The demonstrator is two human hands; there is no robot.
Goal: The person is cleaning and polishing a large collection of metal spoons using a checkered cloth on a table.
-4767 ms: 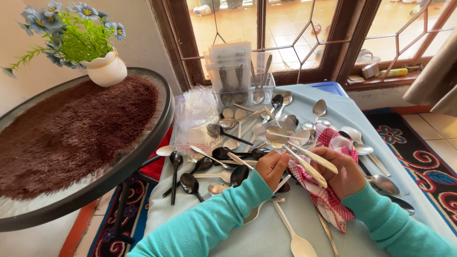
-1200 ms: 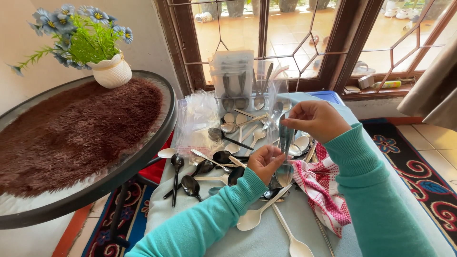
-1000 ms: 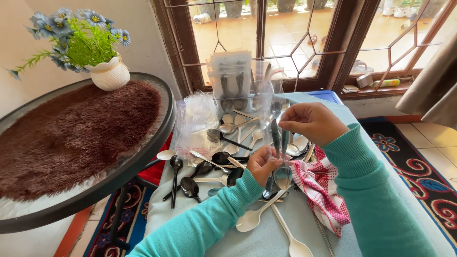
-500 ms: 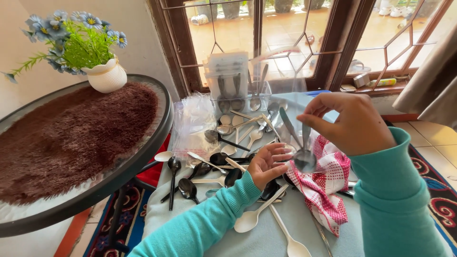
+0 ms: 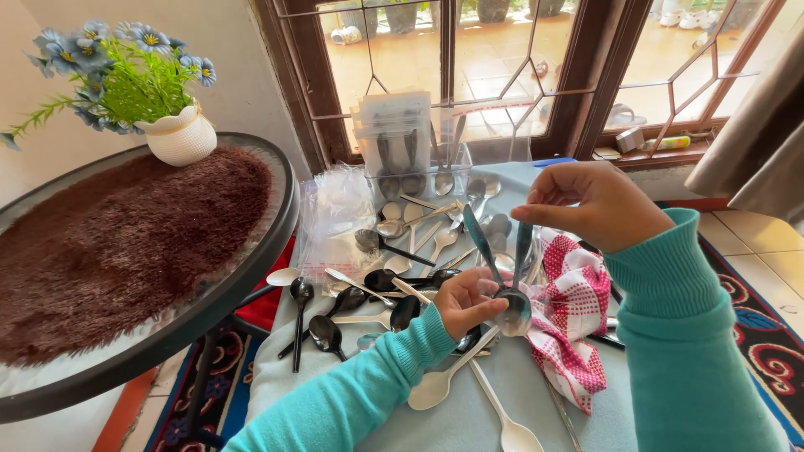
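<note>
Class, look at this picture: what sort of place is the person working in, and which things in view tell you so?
Most likely a room in a home. A wooden-framed window looks onto a tiled patio, a round glass table holds a vase of flowers, and patterned rugs cover the floor. Both hands work over a pile of spoons.

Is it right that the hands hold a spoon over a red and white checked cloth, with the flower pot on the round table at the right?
Not quite. The head view shows the white flower pot on the round table at the left. The spoon and checked cloth are as you say.
</note>
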